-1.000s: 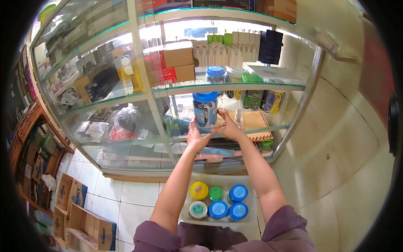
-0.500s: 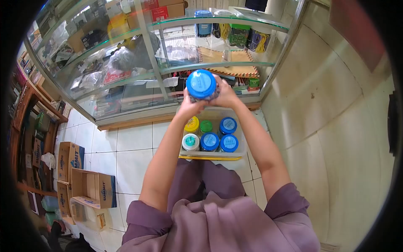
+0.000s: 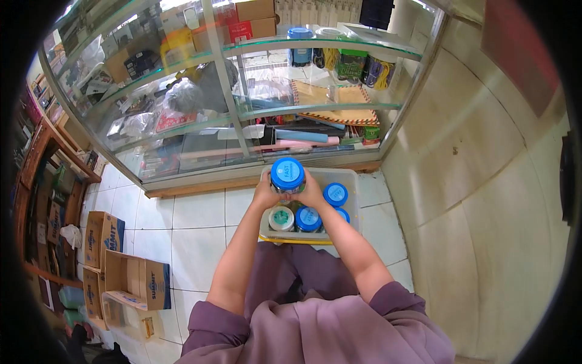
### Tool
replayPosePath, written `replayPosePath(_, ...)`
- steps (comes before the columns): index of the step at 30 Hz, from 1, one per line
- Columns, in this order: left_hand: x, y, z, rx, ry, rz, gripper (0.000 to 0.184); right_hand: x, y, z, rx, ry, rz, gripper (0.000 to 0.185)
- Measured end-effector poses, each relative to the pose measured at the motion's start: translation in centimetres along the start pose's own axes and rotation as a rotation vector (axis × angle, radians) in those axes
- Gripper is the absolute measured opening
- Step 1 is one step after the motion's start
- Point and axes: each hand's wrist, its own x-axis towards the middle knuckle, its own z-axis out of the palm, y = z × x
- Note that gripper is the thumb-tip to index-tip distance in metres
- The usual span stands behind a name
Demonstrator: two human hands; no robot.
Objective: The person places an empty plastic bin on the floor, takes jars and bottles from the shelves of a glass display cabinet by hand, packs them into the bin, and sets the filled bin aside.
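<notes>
Between both hands I hold a clear jar with a blue lid (image 3: 287, 173) marked "FAST CHARGING". My left hand (image 3: 265, 194) wraps its left side and my right hand (image 3: 308, 190) its right side. The jar is over the back left part of a clear plastic bin (image 3: 357, 213) on the floor. Inside the bin stand a jar with a white and green lid (image 3: 281, 219), a blue-lidded jar (image 3: 308, 219) and another blue-lidded jar (image 3: 335, 194). My right forearm partly covers a further blue lid (image 3: 344, 215). The jar and hands hide the bin's back left contents.
A glass display case (image 3: 254, 112) stands just behind the bin, with jars of cables (image 3: 351, 64) on a shelf. Cardboard boxes (image 3: 136, 280) sit on the tiled floor at left. A wall (image 3: 467, 200) rises on the right.
Both hands have brought the blue-lidded jar down and closer, from in front of the display case to over the bin. The yellow and green lids in the bin are now hidden.
</notes>
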Motion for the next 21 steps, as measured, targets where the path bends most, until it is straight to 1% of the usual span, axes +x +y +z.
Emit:
replayPosePath(2, 0.3, -0.1, -0.4, 0.068, 0.023, -0.043, 0.1, 0.4, 1.1, 0.9, -0.041, 0.008, 0.03, 0.101)
replayPosePath(4, 0.8, -1.0, -0.3, 0.065, 0.036, -0.022, 0.099, 0.9, 1.7, 1.6, -0.154, 0.001, 0.096, 0.103)
replayPosePath(6, 1.4, -1.4, -0.1, 0.219, 0.159, -0.013, 0.101, 1.7, 2.0, 2.0, -0.111, 0.01, 0.073, 0.103)
replayPosePath(8, 2.3, -2.0, -0.5, 0.222, 0.138, -0.004, 0.101, 2.2, 1.2, 1.9, -0.187, -0.048, 0.166, 0.108)
replayPosePath(11, 2.5, -2.2, -0.8, 0.201, 0.103, 0.015, 0.101, 2.3, 2.2, 2.3, -0.274, -0.079, 0.201, 0.108)
replayPosePath(16, 2.3, -3.0, -0.8, 0.17, 0.122, 0.01, 0.095, 1.7, -0.1, 4.0, -0.328, -0.017, 0.294, 0.109)
replayPosePath(19, 2.1, -3.5, -0.7, 0.093, 0.139, 0.063, 0.097, 1.4, 0.3, 4.3, -0.316, -0.008, 0.32, 0.109)
replayPosePath(21, 1.7, -3.3, -0.5, 0.074, 0.153, 0.092, 0.105, 1.3, 1.1, 4.2, -0.313, -0.012, 0.316, 0.109)
